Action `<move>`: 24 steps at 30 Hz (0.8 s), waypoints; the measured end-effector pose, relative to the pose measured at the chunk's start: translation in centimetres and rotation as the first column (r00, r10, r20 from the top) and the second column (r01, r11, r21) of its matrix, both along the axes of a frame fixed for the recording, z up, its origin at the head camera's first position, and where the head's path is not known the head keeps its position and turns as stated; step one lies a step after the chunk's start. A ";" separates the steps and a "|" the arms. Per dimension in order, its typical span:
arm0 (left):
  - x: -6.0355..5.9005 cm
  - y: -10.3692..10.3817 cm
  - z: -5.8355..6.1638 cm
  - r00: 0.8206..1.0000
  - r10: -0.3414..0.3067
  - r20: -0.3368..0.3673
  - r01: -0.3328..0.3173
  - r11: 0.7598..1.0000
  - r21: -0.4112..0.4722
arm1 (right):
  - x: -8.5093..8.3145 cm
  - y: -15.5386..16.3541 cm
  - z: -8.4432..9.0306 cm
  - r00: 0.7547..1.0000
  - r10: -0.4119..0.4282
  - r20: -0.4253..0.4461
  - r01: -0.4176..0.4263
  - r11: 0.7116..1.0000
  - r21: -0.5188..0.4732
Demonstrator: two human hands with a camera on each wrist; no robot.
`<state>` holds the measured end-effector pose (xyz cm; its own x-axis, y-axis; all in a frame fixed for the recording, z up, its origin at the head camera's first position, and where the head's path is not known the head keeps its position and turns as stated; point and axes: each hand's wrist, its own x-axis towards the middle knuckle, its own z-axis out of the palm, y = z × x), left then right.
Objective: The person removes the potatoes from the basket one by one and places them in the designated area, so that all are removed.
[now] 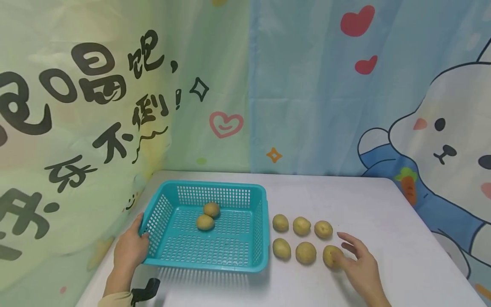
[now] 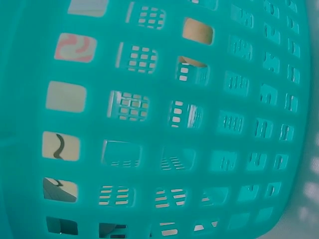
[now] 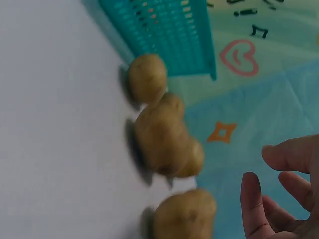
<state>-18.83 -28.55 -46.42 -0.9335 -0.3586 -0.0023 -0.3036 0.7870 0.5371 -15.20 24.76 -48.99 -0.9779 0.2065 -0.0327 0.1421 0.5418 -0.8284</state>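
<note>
A teal mesh basket (image 1: 215, 186) sits on the white table (image 1: 383, 204) with two potatoes (image 1: 205, 222) inside. To its right, several more potatoes (image 1: 301, 226) lie in two rows. My left hand (image 1: 134, 243) grips the basket's front left corner, thumb on the rim. My right hand (image 1: 350, 251) is spread, its fingers touching the front right potato (image 1: 331, 256) without closing on it. In the right wrist view the fingers (image 3: 254, 199) are straight, beside the nearest potato (image 3: 185, 215). The left wrist view shows only the basket wall (image 2: 164, 124) up close.
Cartoon curtains (image 1: 307, 85) hang close behind and to the left of the table. Its rounded right edge (image 1: 422, 221) lies beyond the potatoes. A dark wrist strap (image 1: 147, 290) shows on my left arm. Bare tabletop lies behind the potatoes and right of them.
</note>
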 end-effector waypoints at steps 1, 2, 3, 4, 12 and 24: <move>0.0 0.0 0.0 1.000 0.000 -0.003 0.000 1.000 0.000 | -0.1 -0.5 0.5 1.000 0.007 -0.021 -0.007 1.000 -0.011; 0.0 0.0 0.1 1.000 0.002 -0.006 -0.002 1.000 -0.001 | -0.2 -1.0 0.9 0.999 0.015 -0.049 -0.015 1.000 -0.012; 0.0 0.0 0.1 1.000 0.004 -0.007 -0.004 1.000 -0.002 | -0.4 -1.6 1.3 0.997 0.029 -0.078 -0.031 0.999 -0.026; 0.0 0.0 0.1 1.000 0.005 -0.008 -0.006 1.000 -0.003 | -0.5 -2.2 1.7 0.994 0.044 -0.104 -0.049 0.998 -0.043; 0.3 0.3 0.3 1.000 0.007 -0.013 -0.007 1.000 0.002 | -2.2 -7.3 3.9 0.952 0.220 -0.215 -0.266 0.940 -0.213; 0.2 0.2 0.1 1.000 -0.005 -0.019 0.005 1.000 0.010 | -6.5 -14.1 7.4 0.940 0.245 -0.236 -0.324 0.858 -0.398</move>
<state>-18.62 -28.34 -46.32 -0.9352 -0.3538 0.0123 -0.2891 0.7832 0.5505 -21.66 10.70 -41.61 -0.9898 -0.0774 0.1198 -0.1289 0.1264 -0.9836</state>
